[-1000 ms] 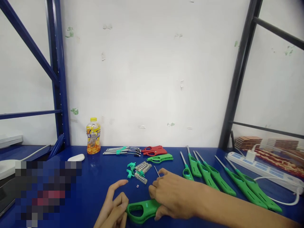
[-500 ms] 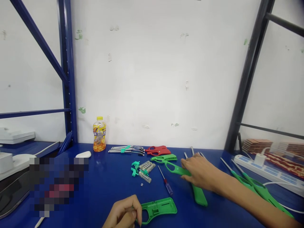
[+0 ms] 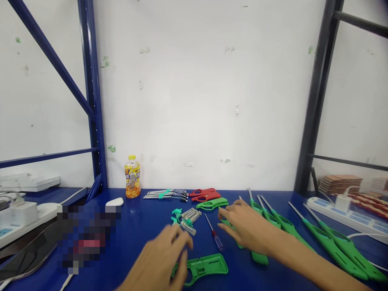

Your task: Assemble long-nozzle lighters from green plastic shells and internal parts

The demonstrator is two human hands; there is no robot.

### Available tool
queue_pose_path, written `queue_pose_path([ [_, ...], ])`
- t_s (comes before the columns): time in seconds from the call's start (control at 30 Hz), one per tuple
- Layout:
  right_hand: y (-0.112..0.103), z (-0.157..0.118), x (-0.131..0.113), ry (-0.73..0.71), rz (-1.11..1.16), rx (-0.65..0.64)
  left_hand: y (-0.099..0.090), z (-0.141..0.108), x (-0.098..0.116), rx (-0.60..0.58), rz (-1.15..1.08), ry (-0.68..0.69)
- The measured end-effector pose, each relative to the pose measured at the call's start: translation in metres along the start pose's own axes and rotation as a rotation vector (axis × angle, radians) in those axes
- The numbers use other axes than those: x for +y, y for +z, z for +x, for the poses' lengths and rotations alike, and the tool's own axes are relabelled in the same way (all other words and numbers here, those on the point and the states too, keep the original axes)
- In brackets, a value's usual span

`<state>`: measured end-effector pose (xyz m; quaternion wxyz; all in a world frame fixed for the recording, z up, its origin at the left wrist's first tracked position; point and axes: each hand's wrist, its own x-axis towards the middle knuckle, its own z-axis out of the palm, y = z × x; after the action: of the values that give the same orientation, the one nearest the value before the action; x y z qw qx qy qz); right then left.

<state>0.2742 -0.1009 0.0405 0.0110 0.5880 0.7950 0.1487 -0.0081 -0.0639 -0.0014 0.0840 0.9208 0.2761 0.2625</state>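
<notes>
My left hand (image 3: pixel 162 254) hovers with fingers apart, smeared by motion, over the left end of a green lighter casing half (image 3: pixel 210 264) lying inner side up. My right hand (image 3: pixel 245 224) is closed around another green lighter casing half (image 3: pixel 239 245), mostly hidden beneath the palm and fingers. Between the hands lies a screwdriver (image 3: pixel 217 239) with a purple handle. Behind it are clear fuel tanks (image 3: pixel 188 227) and teal trigger pieces (image 3: pixel 176 212). A green casing half (image 3: pixel 212 203) and red casing halves (image 3: pixel 204 195) lie farther back.
Several assembled green long-nosed lighters (image 3: pixel 336 246) lie at the right, beside a white power strip (image 3: pixel 348 220). Metal lighter rods with wires (image 3: pixel 165 195) and a drink bottle (image 3: pixel 132 178) stand or lie at the back. A white mouse-like object (image 3: pixel 114 202) is at left.
My left hand has risen forward from the near casing half, its fingers spreading. My right hand has drawn its green casing half away from the casing behind, nearer to me. The view has shifted slightly.
</notes>
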Motion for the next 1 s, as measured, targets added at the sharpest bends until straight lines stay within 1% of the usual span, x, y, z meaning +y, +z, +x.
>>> queue_pose_path([
  [0.03,-0.003,-0.005,-0.008,-0.058,0.029,0.004,-0.007,0.015,-0.009,-0.013,0.215,-0.053],
  [0.1,-0.004,-0.016,-0.024,-0.172,0.100,0.033,-0.017,0.049,-0.039,-0.022,0.346,-0.122],
  [0.17,0.003,-0.025,-0.040,-0.244,0.197,0.142,-0.021,0.081,-0.077,-0.051,0.442,-0.192],
  [0.23,0.019,-0.027,-0.053,-0.268,0.265,0.287,-0.019,0.104,-0.116,-0.097,0.505,-0.240],
  [0.3,0.044,-0.023,-0.063,-0.300,0.297,0.413,-0.016,0.115,-0.147,-0.146,0.544,-0.249],
  [0.33,0.058,-0.019,-0.066,-0.290,0.296,0.465,-0.014,0.117,-0.159,-0.174,0.557,-0.241],
  [0.37,0.072,-0.015,-0.068,-0.290,0.283,0.517,-0.013,0.118,-0.168,-0.196,0.568,-0.225],
  [0.43,0.098,-0.007,-0.069,-0.279,0.247,0.577,-0.011,0.117,-0.178,-0.219,0.600,-0.188],
  [0.5,0.118,-0.002,-0.068,-0.273,0.229,0.628,-0.009,0.115,-0.182,-0.229,0.635,-0.150],
  [0.57,0.128,-0.002,-0.066,-0.269,0.251,0.660,-0.008,0.116,-0.182,-0.234,0.664,-0.118],
  [0.67,0.132,-0.006,-0.066,-0.256,0.307,0.682,-0.008,0.117,-0.178,-0.242,0.680,-0.075],
  [0.73,0.130,-0.010,-0.067,-0.246,0.350,0.679,-0.014,0.118,-0.173,-0.243,0.671,-0.050],
  [0.8,0.128,-0.012,-0.068,-0.236,0.394,0.666,-0.026,0.117,-0.166,-0.228,0.652,-0.031],
  [0.9,0.119,-0.016,-0.068,-0.231,0.460,0.623,-0.055,0.110,-0.148,-0.163,0.614,-0.021],
  [0.97,0.107,-0.022,-0.068,-0.233,0.513,0.569,-0.074,0.095,-0.130,-0.100,0.580,-0.020],
  [1.0,0.100,-0.026,-0.068,-0.219,0.543,0.529,-0.082,0.083,-0.118,-0.064,0.557,-0.022],
])
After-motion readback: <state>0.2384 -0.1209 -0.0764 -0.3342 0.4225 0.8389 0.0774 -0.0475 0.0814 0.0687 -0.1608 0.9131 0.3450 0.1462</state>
